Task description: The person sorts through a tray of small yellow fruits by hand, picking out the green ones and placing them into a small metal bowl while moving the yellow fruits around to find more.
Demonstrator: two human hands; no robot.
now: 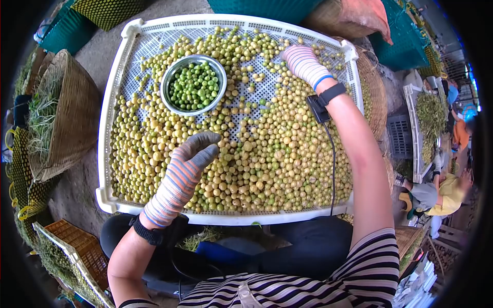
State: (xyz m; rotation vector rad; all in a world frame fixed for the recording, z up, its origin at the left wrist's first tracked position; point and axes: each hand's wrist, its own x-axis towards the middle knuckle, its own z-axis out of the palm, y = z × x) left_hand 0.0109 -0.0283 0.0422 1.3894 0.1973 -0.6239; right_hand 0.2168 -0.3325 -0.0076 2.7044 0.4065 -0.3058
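- Hundreds of small round fruits (267, 154), pale yellow-green and smooth, lie in a loose single layer over most of a white perforated plastic tray (110, 102); they are thickest in the near and right parts and thinner towards the far edge.
- One shallow metal bowl (168, 100) stands on the tray's far left part, among the fruits, and holds a heap of distinctly greener fruits of the same size.
- Two hands, both in striped knit gloves with a black band at each wrist, are over the tray.
- The left hand (187, 164) hovers low over the middle of the tray, its grey-coated fingers loosely bent; its grip is slack, with no fruit seen in it.
- The right hand (303, 64) rests on the fruits at the far right, back upwards; its fingers are hidden beneath it, so I cannot tell whether its grip holds anything.
- One small black device (318, 109) hangs at the right wrist, a thin cable running down from it.
- The tray's near edge lies over the person's dark-trousered knees, above bare grey ground (77, 190).
- Around it are a woven basket (72, 118) of green stalks on the left, an orange crate (82, 244) near left, and teal crates (405, 41) beyond.
- One seated person in yellow (447, 195) is at the right, beside a second white tray (413, 138) of greenery.
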